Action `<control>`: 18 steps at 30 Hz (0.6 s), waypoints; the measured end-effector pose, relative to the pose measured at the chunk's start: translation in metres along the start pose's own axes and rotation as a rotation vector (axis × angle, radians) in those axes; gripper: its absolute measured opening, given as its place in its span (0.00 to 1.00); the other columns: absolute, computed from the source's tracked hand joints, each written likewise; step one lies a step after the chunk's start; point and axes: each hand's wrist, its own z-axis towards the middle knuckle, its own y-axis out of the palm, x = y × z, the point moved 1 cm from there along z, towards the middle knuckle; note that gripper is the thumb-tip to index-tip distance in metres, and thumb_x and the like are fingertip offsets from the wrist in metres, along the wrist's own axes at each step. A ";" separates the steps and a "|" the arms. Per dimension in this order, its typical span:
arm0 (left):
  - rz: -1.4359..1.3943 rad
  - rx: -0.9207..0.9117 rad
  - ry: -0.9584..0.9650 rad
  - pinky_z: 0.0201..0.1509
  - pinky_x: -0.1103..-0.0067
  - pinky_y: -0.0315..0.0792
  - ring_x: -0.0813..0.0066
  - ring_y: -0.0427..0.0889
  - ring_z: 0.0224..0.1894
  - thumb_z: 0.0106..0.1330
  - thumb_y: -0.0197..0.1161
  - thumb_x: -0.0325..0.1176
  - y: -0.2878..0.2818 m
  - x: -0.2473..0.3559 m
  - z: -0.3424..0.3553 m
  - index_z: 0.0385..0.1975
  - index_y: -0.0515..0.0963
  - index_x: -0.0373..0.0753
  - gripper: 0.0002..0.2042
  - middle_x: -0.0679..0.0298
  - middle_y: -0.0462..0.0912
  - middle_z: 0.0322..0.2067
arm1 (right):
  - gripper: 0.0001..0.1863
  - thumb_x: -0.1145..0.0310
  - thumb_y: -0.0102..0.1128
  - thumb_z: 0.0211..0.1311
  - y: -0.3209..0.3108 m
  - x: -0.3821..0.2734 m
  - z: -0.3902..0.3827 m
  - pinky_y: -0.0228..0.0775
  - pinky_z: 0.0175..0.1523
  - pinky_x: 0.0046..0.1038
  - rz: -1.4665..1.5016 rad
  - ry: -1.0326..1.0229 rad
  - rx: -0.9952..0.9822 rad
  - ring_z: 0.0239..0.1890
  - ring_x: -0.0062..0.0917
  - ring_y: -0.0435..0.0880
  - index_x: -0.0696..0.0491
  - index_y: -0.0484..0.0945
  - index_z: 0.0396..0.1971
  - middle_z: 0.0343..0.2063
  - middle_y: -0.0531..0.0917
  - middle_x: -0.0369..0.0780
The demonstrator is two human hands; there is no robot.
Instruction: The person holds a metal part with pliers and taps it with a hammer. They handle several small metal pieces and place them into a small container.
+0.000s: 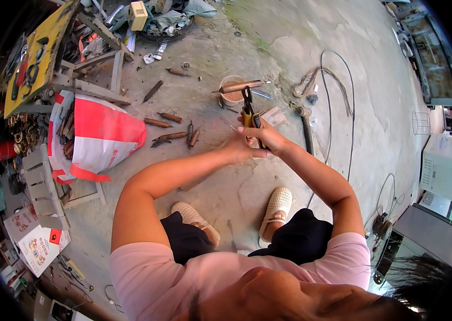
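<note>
My right hand [266, 136] is closed on black-and-yellow handled pliers [248, 112], which point away from me. My left hand [244, 147] is cupped against the lower end of the handles, its fingers partly hidden. The tool's jaws are at a copper cylinder [239, 86] with narrow ends, which lies horizontally above a plastic cup [226, 81] of tan granules; whether the jaws grip it I cannot tell. Several similar copper cylinders [157, 122] lie on the concrete floor left of my hands. A hammer [306, 128] and a wooden block [273, 116] lie to the right.
A red-and-white bag [105, 128] of metal pieces, a yellow-topped stand [36, 53] with tools and a white carton [33, 241] stand left. Cables [350, 123] lie to the right, beside pale appliances [439, 166] at the edge. A cluttered basket [167, 32] sits at the back.
</note>
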 end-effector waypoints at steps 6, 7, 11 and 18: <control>0.024 0.033 -0.008 0.48 0.74 0.74 0.70 0.79 0.46 0.46 0.74 0.39 0.023 -0.033 0.032 0.48 0.69 0.32 0.31 0.60 0.79 0.43 | 0.15 0.65 0.61 0.60 -0.017 0.014 0.007 0.69 0.31 0.25 -0.086 0.016 0.096 0.26 0.21 0.76 0.58 0.71 0.42 0.25 0.77 0.36; -0.049 0.106 0.025 0.45 0.75 0.74 0.71 0.79 0.43 0.44 0.75 0.42 0.027 -0.034 0.032 0.47 0.68 0.32 0.32 0.61 0.78 0.40 | 0.13 0.64 0.59 0.62 -0.020 0.021 0.013 0.70 0.31 0.26 -0.163 -0.078 0.140 0.24 0.22 0.77 0.57 0.72 0.38 0.23 0.78 0.38; -0.281 0.238 0.086 0.43 0.75 0.75 0.71 0.81 0.39 0.41 0.76 0.45 0.037 -0.033 0.033 0.47 0.68 0.34 0.35 0.61 0.80 0.38 | 0.13 0.62 0.55 0.66 -0.029 0.019 0.018 0.67 0.27 0.24 -0.293 -0.069 0.152 0.23 0.18 0.74 0.58 0.71 0.33 0.21 0.76 0.36; -0.205 0.357 0.013 0.44 0.76 0.75 0.70 0.83 0.39 0.44 0.75 0.42 0.039 -0.039 0.035 0.47 0.71 0.34 0.31 0.58 0.82 0.41 | 0.15 0.59 0.56 0.64 -0.026 0.015 0.032 0.71 0.26 0.27 -0.283 -0.025 0.111 0.18 0.24 0.80 0.58 0.72 0.30 0.19 0.78 0.38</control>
